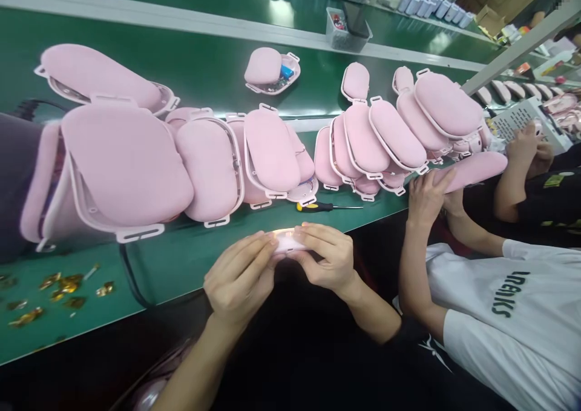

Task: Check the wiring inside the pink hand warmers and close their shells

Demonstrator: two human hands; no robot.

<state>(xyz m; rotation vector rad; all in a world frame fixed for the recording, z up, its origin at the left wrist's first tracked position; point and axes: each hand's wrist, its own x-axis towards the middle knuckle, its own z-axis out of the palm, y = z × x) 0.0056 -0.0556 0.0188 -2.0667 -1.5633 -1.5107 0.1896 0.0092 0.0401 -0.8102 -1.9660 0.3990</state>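
At the lower centre of the frame, my left hand (240, 272) and right hand (327, 253) grip a small pale pink piece (288, 241) from either side, fingers closed on it, its upper edge glowing. I judge this step to be two-handed work on that piece; the next move seems to call for light, even fingertip pressure. A screwdriver (320, 207) lies just beyond, on the green surface (172, 269).

Light (280, 13) glares off green worktops (204, 72) divided by a pale rail (181, 25).
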